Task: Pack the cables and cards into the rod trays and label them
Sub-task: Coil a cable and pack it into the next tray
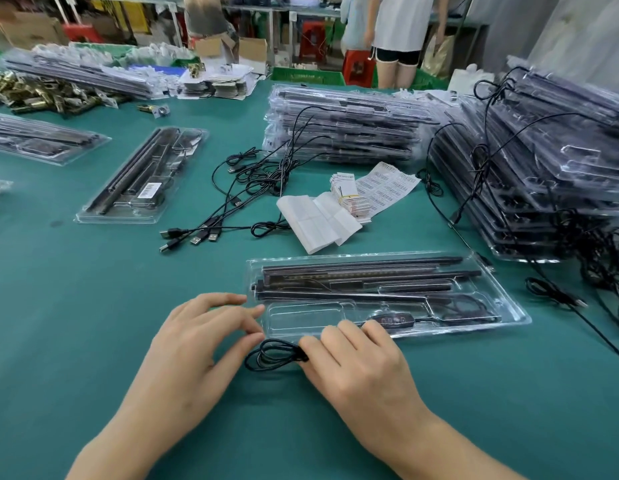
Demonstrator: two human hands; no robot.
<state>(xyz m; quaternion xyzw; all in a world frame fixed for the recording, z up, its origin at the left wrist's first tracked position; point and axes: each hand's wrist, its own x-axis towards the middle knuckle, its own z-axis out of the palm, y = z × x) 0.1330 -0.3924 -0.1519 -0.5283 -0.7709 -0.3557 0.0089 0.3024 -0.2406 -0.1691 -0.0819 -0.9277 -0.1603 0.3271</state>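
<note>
– Black coiled cable: position?
– On green table, at near-left corner of clear rod tray. Right hand palm-down, fingers pinching coil's right end. Left hand holds nothing, fingers relaxed, tips beside coil

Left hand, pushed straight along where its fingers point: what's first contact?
Likely the left end of the clear plastic rod tray, right ahead of the left hand; the coiled black cable sits just below that line.
</note>
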